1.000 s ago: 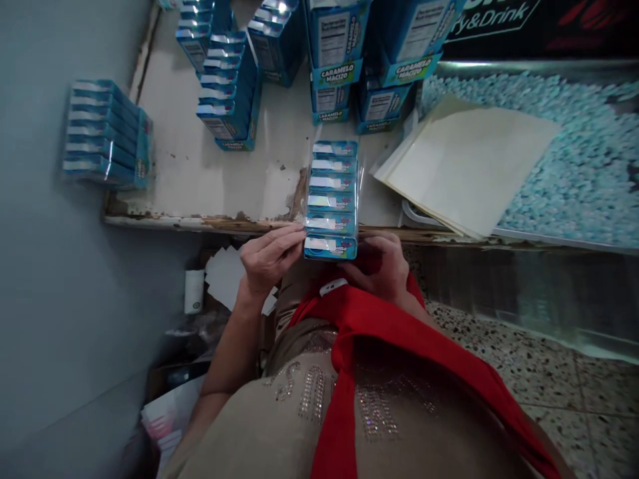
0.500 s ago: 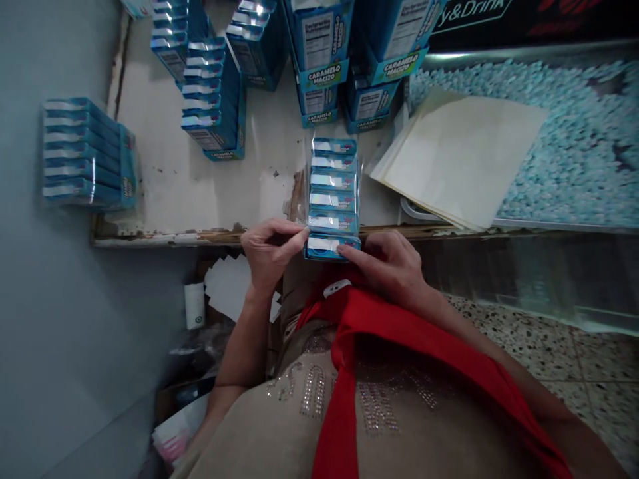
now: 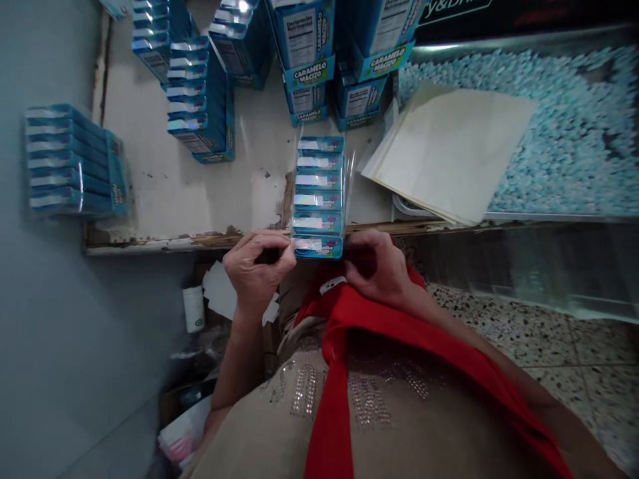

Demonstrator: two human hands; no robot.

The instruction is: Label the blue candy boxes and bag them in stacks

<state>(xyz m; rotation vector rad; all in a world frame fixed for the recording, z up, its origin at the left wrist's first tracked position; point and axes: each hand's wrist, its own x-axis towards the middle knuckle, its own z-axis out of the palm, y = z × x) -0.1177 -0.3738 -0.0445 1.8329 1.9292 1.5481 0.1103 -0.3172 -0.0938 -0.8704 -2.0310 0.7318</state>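
Note:
A row of blue candy boxes [image 3: 319, 201] in clear plastic wrap lies at the table's front edge, its near end slightly past the edge. My left hand [image 3: 259, 266] is at the near left corner, thumb and forefinger pinched on the clear wrap there. By the near right corner is my right hand [image 3: 382, 266]. Its forefinger is bent near the box side and its thumb stands apart lower down, over the red apron [image 3: 344, 319]. The loose wrap rises along the pack's right side.
Several upright packs of blue boxes [image 3: 197, 100] stand behind, with taller stacks [image 3: 309, 66] at the back. A wrapped pack [image 3: 74, 159] is at the far left. Cream paper sheets [image 3: 449, 153] lie over a metal tray of pale blue candies [image 3: 564, 133] on the right.
My right forefinger has come off the front box's top, and the hand is now beside its right corner, thumb showing. My left hand stays at the left corner. The whole view has shifted slightly.

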